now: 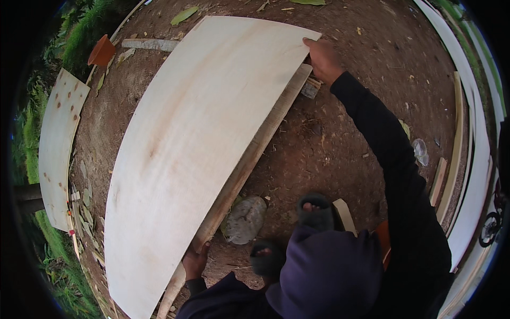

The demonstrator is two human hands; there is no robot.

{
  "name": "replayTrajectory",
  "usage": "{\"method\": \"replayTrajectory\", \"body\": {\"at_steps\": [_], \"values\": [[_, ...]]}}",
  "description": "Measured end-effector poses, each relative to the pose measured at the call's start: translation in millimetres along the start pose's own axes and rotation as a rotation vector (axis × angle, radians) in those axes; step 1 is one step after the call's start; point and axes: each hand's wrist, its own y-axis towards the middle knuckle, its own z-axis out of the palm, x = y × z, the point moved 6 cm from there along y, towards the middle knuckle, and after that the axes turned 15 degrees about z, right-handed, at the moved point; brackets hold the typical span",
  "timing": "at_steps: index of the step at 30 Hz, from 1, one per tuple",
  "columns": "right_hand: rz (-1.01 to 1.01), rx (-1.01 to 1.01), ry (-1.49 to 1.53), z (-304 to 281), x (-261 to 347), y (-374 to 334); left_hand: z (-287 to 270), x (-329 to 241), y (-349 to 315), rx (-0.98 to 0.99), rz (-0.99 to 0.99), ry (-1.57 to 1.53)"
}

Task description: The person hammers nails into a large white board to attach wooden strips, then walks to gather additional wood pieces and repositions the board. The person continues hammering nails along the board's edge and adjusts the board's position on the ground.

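A large pale plywood sheet (196,143) lies slantwise across the middle, resting over a long wooden plank (255,159) that shows along its right edge. My right hand (323,57) grips the sheet's far right corner, thumb on top and the other fingers hidden beneath. Near the sheet's lower right edge, my left hand (195,261) is closed on the edge beside the plank; part of its grip is out of sight. Small wood pieces (311,87) sit under the plank's far end, and a grey rock (244,219) stands beside its nearer part.
Another plywood piece (58,143) leans by the grass at left, near an orange pot (102,51). A white strip of wood (151,44) lies beyond the sheet. Long boards (454,143) run along the right. My sandalled feet (314,210) stand on brown soil (345,159) beside a wood offcut (345,217).
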Motion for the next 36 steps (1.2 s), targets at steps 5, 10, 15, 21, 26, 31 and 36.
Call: {"method": "replayTrajectory", "body": {"at_steps": [5,10,15,21,26,31,36], "values": [[-0.075,0.035,-0.137,-0.6,7.1,-5.6,11.0,29.4,5.4,0.09,0.109,-0.151],[-0.082,0.037,-0.084,4.0,12.7,7.3,12.6,16.3,-20.7,0.033,0.069,-0.223],[-0.256,0.068,-0.393,7.2,30.5,16.3,15.3,-34.5,-55.2,-0.267,0.205,0.051],[0.086,-0.004,-0.215,-11.3,3.5,13.0,31.0,-51.5,-78.5,-0.509,0.185,0.275],[0.228,0.029,-0.236,-20.7,-14.3,2.6,48.3,-50.7,-89.6,-0.623,0.156,0.366],[0.264,0.001,-0.253,-20.3,-16.0,-2.8,34.4,-38.8,-72.4,-0.713,0.018,0.344],[0.238,0.035,-0.233,-22.8,-18.6,-0.2,24.8,-37.9,-60.2,-0.711,0.026,0.289]]}}
